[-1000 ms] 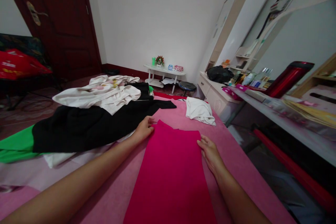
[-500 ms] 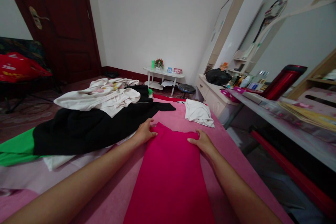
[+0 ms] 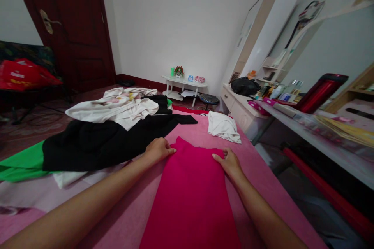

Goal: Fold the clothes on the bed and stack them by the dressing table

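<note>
A bright pink garment (image 3: 193,194) lies flat and lengthwise on the pink bed cover (image 3: 269,186), running toward me and out of the bottom of the view. My left hand (image 3: 158,149) pinches its far left corner between thumb and fingers. At the far right corner, my right hand (image 3: 229,160) grips the cloth in the same way, the thumb on top. The garment's far edge between the hands is slightly uneven. What kind of garment it is, I cannot tell.
Left of my hands lie a black garment (image 3: 96,144), a white garment (image 3: 113,105) and a green one (image 3: 22,163). A folded white cloth (image 3: 223,126) rests beyond my right hand. A desk (image 3: 330,144) with a red flask (image 3: 321,92) stands along the right.
My left hand's fingers have curled in closer on the garment's corner. The right hand keeps its corner. The whole view has shifted slightly.
</note>
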The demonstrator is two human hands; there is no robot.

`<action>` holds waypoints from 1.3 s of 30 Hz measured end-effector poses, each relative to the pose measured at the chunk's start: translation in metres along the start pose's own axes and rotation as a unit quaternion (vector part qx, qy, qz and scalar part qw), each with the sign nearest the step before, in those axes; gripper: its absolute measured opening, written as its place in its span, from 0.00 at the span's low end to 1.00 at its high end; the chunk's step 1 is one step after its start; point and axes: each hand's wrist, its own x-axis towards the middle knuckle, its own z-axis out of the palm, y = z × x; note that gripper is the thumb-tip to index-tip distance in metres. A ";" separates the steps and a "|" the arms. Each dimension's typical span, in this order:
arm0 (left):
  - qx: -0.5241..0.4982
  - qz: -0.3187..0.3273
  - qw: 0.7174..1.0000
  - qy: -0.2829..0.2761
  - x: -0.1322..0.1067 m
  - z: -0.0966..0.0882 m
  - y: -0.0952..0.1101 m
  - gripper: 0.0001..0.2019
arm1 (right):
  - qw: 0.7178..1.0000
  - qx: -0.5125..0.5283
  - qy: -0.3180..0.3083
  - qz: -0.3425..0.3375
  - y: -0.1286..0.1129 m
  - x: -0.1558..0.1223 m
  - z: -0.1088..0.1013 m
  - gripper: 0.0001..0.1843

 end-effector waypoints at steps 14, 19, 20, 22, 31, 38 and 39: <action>-0.309 0.208 0.927 0.041 -0.038 0.026 0.024 0.04 | 0.954 0.115 -0.211 -0.179 -0.101 -0.010 0.047 0.25; -0.225 0.206 0.949 0.083 -0.046 0.028 0.019 0.09 | 0.956 0.157 -0.219 -0.113 -0.097 -0.005 0.037 0.06; -0.201 0.207 0.954 0.080 -0.047 0.029 0.019 0.11 | 0.955 0.185 -0.205 -0.104 -0.099 -0.006 0.035 0.07; -0.162 0.206 0.963 0.068 -0.051 0.031 0.020 0.12 | 0.952 0.229 -0.180 -0.096 -0.106 -0.010 0.031 0.07; -0.170 0.293 0.940 0.041 -0.067 0.019 0.035 0.08 | 0.941 0.323 -0.076 -0.062 -0.131 -0.020 0.024 0.06; -0.455 0.196 0.869 -0.001 -0.060 0.022 0.033 0.10 | 0.905 0.312 -0.271 -0.101 -0.127 -0.010 0.016 0.23; -0.488 0.167 0.856 -0.022 -0.059 0.024 0.033 0.12 | 0.903 0.303 -0.285 -0.104 -0.125 -0.007 0.017 0.23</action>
